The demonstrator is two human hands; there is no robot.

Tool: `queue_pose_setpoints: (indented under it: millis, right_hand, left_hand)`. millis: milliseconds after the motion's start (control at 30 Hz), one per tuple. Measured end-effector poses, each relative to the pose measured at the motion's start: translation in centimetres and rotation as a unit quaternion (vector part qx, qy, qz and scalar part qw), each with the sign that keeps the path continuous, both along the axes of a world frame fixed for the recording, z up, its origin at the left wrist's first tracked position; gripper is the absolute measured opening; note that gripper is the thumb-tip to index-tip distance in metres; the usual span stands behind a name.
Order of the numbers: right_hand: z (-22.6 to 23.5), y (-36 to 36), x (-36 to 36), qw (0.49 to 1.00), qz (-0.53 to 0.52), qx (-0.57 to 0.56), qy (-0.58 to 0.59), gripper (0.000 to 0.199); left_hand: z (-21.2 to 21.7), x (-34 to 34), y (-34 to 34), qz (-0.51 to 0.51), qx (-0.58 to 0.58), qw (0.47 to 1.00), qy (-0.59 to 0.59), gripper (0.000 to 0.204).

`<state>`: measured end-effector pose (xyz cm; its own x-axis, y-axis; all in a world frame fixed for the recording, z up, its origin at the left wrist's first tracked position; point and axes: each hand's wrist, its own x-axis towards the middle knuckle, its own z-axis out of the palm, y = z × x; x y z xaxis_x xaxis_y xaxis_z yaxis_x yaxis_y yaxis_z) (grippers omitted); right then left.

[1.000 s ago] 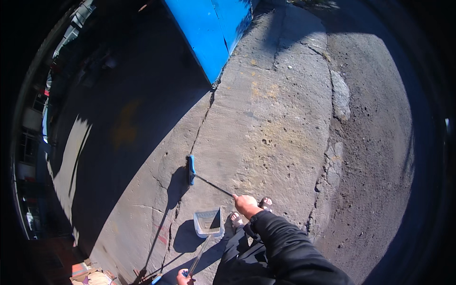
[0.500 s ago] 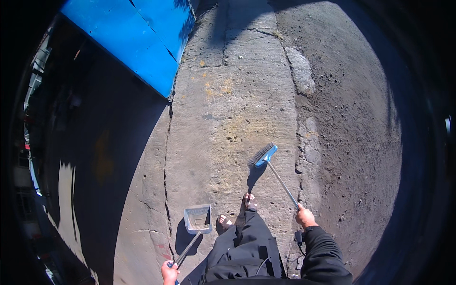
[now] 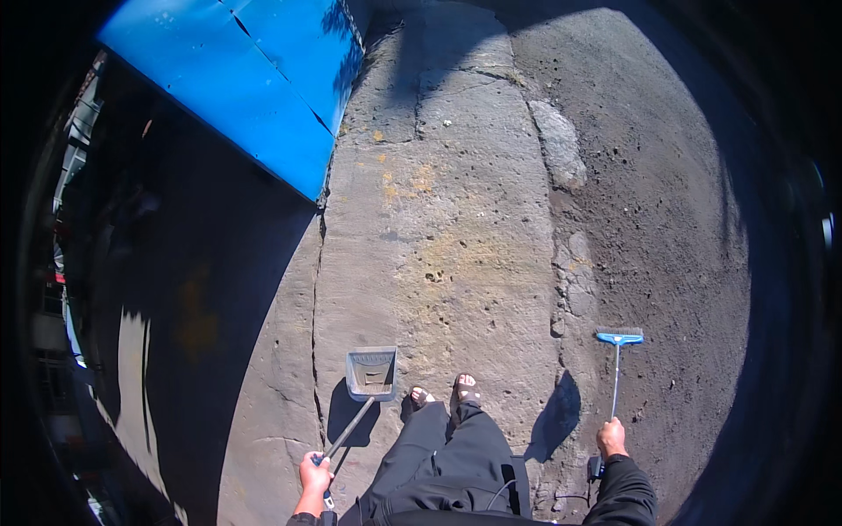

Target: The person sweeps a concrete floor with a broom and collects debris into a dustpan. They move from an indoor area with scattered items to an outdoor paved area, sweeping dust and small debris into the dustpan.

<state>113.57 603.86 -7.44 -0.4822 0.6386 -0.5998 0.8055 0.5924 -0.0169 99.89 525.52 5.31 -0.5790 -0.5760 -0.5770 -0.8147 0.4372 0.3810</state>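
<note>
The left hand [image 3: 315, 474] is closed around the long handle of a grey dustpan [image 3: 371, 372], whose pan sits low over the cracked concrete pavement [image 3: 456, 219] just left of the person's sandalled feet [image 3: 443, 392]. The right hand [image 3: 611, 437] grips the thin handle of a blue-headed broom [image 3: 619, 337], its head out over the rougher asphalt [image 3: 667, 219] to the right. A blue metal panel [image 3: 254, 79] lies at upper left.

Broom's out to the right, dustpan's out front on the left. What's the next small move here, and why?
Probably draw the broom inward across the ground toward the dustpan. The right hand holds the broom with its blue head far out on the rough dark gravelly strip, while the left hand holds the grey dustpan by its long handle, near the feet on the cracked concrete. The two tools are well apart.
</note>
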Motion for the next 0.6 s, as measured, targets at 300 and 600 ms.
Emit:
queue_pose_setpoints:
  millis: [300,600]
  right_hand:
    - [2.2,-12.5,-14.7,0.987,0.117,-0.092,0.053,0.049]
    - [6.0,-35.8,-42.3,0.889,0.399,-0.226,0.008,0.054]
  left_hand:
    - [-3.9,-4.9,-1.9,0.06,0.045,0.996,0.041,0.026]
    - [-4.5,-12.8,-3.8,0.01,-0.049,0.999,0.004,0.023]
